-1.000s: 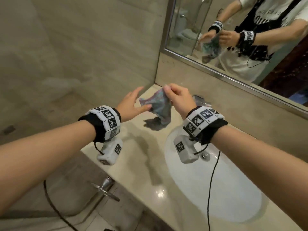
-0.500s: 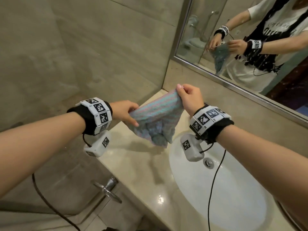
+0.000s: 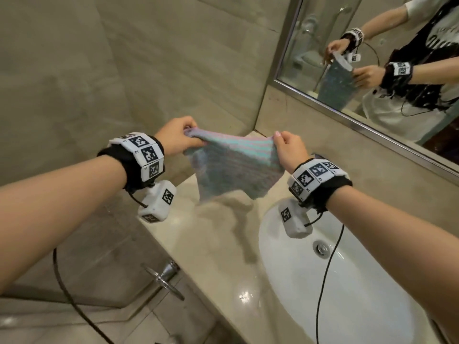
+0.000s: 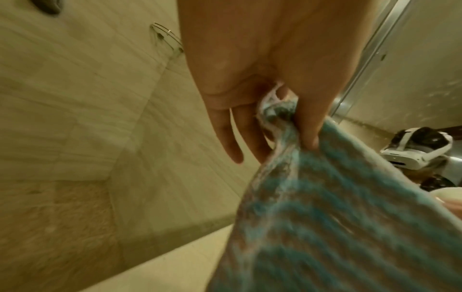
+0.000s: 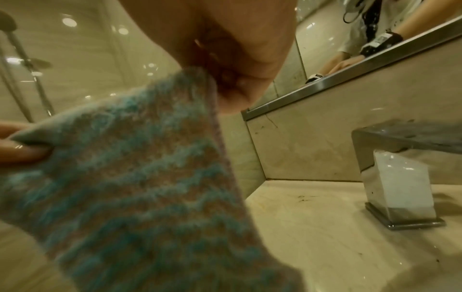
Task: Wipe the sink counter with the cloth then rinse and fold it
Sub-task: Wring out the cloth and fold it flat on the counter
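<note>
Between the two hands, above the beige counter, the striped teal-and-pink cloth hangs spread in the air, its lower edge loose just beyond the rim of the white sink. Left hand pinches one upper corner, bunched between thumb and curled fingers; right hand pinches the opposite upper corner between thumb and forefinger. Beyond the right fingertips stands the square chrome faucet, below the mirror.

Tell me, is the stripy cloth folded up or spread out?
Spread out. The cloth hangs open above the counter, left hand and right hand each pinching a top corner.
</note>
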